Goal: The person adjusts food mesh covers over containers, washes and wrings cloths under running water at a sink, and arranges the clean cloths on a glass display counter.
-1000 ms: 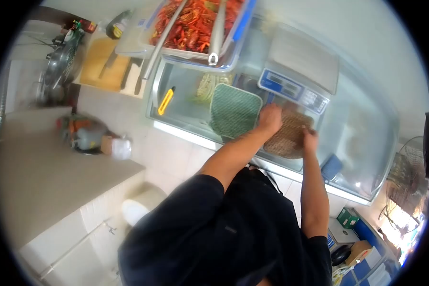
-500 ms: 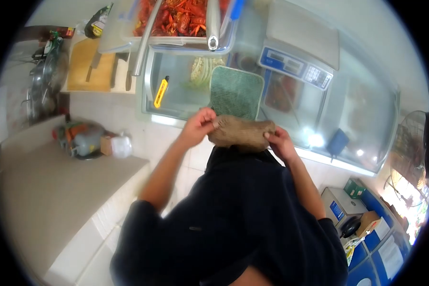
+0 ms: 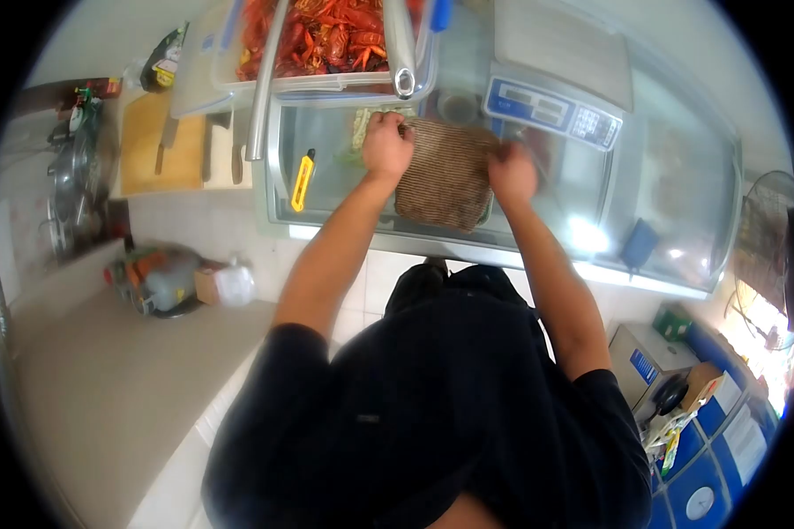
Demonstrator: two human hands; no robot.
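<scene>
1. Nearest me, the person in the dark shirt [image 3: 423, 379] had both forearms stretched over the glass counter [image 3: 679, 194], reaching farther than half a second earlier, when the brown cloth [image 3: 445, 176] was bunched close to the body.
2. The left hand [image 3: 386, 150] gripped the cloth near its upper left corner, fingers bent over the edge. The right hand [image 3: 513, 175] was curled at the upper right edge, but blur kept me from telling whether it pinched the fabric.
3. Between the hands, the brown cloth had opened from that bundle into a broad, ribbed sheet. It now lay over the green cloth [image 3: 488, 214], leaving only a sliver of green at the side; to my eye, the two were being stacked rather than kept apart.
4. Off to the left, the yellow cutter [image 3: 303, 182] rested on the counter, well apart from the left hand.
5. Farther back, the scale [image 3: 551, 108] stood beyond the right hand, and the tub of red crayfish [image 3: 331, 40] sat beyond the left, two metal handles [image 3: 271, 79] slanting across its rim.
</scene>
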